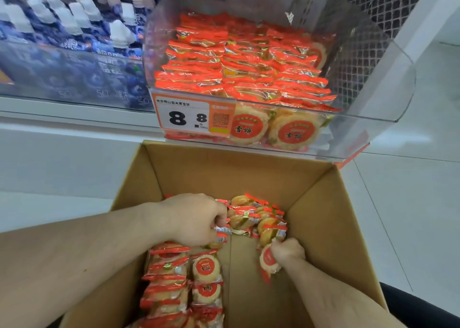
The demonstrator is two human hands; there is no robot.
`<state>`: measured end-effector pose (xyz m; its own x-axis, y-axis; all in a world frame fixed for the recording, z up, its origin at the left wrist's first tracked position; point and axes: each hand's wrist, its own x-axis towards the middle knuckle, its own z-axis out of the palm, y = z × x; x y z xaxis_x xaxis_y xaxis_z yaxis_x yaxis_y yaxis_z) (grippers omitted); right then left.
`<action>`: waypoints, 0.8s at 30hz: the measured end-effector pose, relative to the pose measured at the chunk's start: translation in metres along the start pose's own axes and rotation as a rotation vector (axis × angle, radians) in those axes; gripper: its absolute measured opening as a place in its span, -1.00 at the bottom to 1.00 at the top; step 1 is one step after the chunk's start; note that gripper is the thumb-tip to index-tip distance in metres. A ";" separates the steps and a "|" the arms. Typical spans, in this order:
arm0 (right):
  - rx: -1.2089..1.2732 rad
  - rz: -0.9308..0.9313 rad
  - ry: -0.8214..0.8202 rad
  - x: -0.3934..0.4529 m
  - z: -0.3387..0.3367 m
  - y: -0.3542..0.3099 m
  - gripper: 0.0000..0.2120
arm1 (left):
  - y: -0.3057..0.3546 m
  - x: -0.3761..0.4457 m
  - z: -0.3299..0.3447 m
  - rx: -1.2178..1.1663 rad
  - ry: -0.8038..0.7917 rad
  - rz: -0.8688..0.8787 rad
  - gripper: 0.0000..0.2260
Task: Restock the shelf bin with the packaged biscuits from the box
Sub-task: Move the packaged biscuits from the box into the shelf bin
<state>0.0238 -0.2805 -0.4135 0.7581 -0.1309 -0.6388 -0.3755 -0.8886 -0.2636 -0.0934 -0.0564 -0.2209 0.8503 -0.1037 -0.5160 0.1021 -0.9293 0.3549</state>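
Note:
An open cardboard box [249,170] stands below the shelf. Both my hands are inside it, at either end of a curved row of red-and-clear biscuit packets [258,221]. My left hand [196,219] grips the row's left end. My right hand [287,253] grips packets at its right end, one round biscuit showing under the fingers. More packets [184,285] lie in rows along the box's left side. Above, the clear plastic shelf bin [368,118] holds several rows of the same packets [244,63].
A price tag [184,114] reading 8.8 hangs on the bin's front left. Left of the bin, a neighbouring bin holds blue and white packets [69,48]. White floor tiles [410,203] lie to the right, with a dark object [423,307] at the lower right corner.

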 end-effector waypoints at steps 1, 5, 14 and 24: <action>0.075 -0.036 -0.034 -0.002 -0.007 -0.003 -0.76 | 0.001 -0.001 0.000 -0.014 -0.003 -0.010 -0.81; 0.504 -0.062 -0.353 -0.028 -0.033 -0.020 -0.68 | 0.005 -0.008 0.002 -0.110 -0.003 -0.075 -0.71; 0.707 -0.373 -1.045 -0.106 -0.050 -0.080 -0.47 | 0.013 -0.015 0.009 -0.544 0.110 -0.264 -0.32; 0.527 0.210 -0.128 -0.007 -0.001 -0.022 -0.38 | -0.003 -0.008 0.000 -0.690 0.205 -0.354 -0.47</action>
<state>0.0274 -0.2602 -0.4023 0.5805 -0.1979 -0.7899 -0.7507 -0.5059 -0.4249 -0.1007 -0.0527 -0.2184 0.7791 0.2855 -0.5582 0.6224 -0.4591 0.6339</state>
